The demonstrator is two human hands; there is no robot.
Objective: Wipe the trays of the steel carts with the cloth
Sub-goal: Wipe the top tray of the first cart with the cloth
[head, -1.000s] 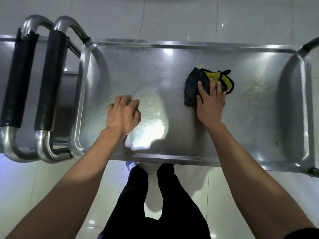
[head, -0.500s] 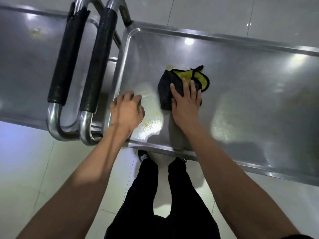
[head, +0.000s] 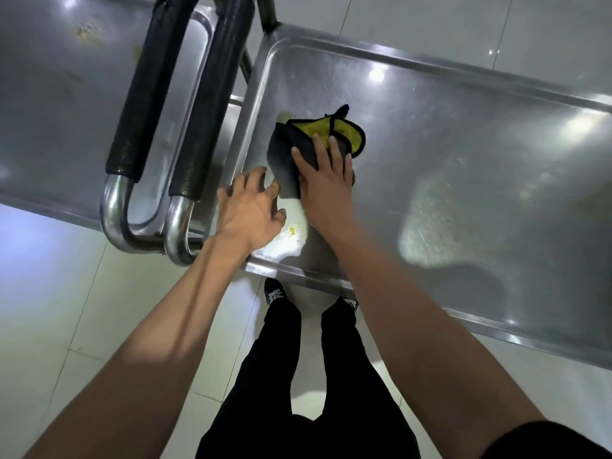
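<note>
Right hand [head: 326, 180] presses the cloth [head: 308, 150] flat, fingers spread, near the left end of the tray [head: 463, 180]. Left hand [head: 250, 210] rests just beside it, fingers loosely spread. Risk: bunched cloth skips the yellow crumb [head: 292, 230] close to the front rim.

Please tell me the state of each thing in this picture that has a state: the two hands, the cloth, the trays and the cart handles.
right hand: flat, fingers straight, pressing the cloth
left hand: fingers spread, holding nothing
cloth: bunched, yellow side partly showing, lying on the tray
tray: smeared, yellow speck near its front edge
second tray: yellowish spots on it
handles: side by side, untouched
</note>
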